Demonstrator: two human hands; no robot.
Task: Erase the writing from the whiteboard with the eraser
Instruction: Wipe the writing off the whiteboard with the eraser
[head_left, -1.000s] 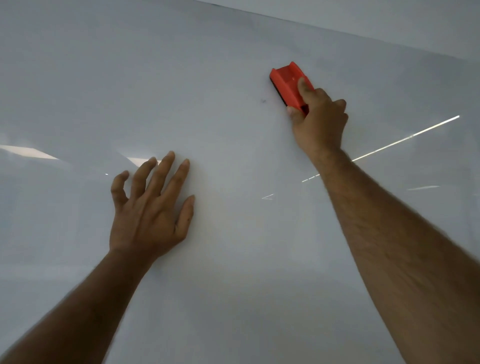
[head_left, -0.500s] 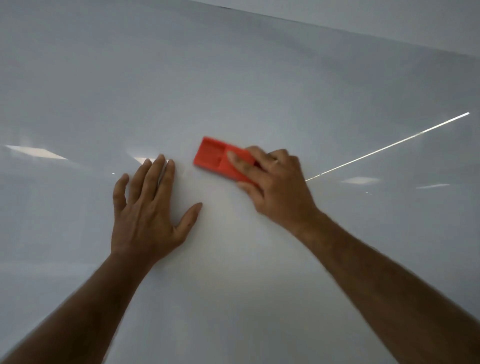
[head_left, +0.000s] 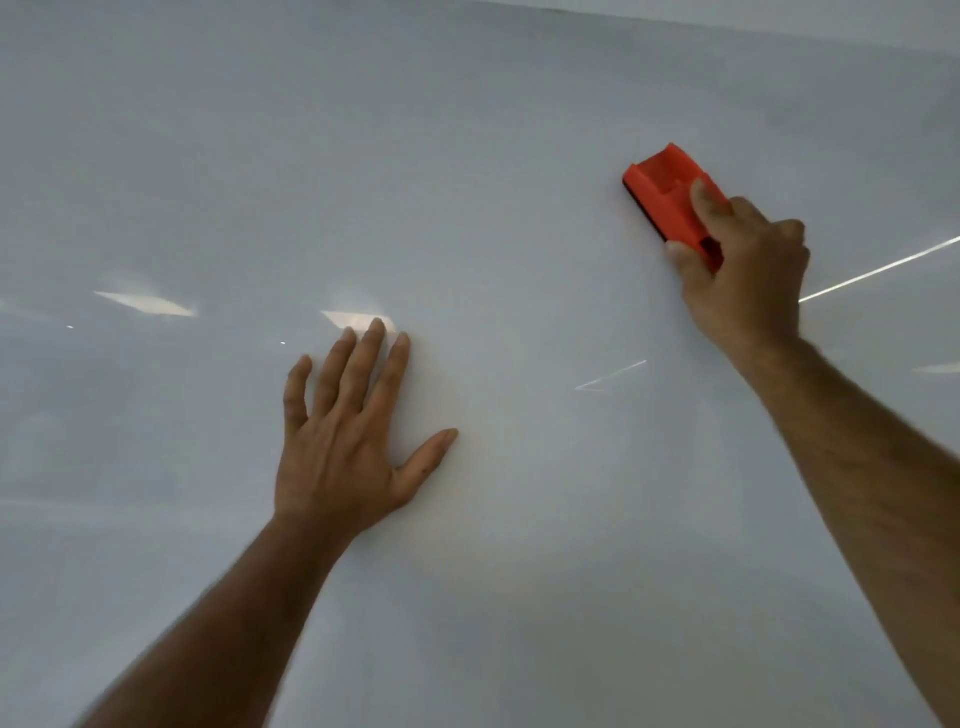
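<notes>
The whiteboard (head_left: 467, 156) fills nearly the whole view, and I see no writing on its visible surface. An orange-red eraser (head_left: 662, 195) with a dark pad underneath is pressed flat against the board at the upper right. My right hand (head_left: 743, 270) grips its lower end, thumb on the left side, index finger on top. My left hand (head_left: 348, 441) lies flat on the board at centre left, fingers spread and holding nothing.
The board's top edge (head_left: 727, 23) runs along the upper right, with a pale wall above it. Ceiling-light reflections (head_left: 145, 304) streak the glossy surface at left and right.
Half a second ago the eraser was beside my left hand at the board's middle. My right hand has swept it up and to the right. My left hand stays flat in place.
</notes>
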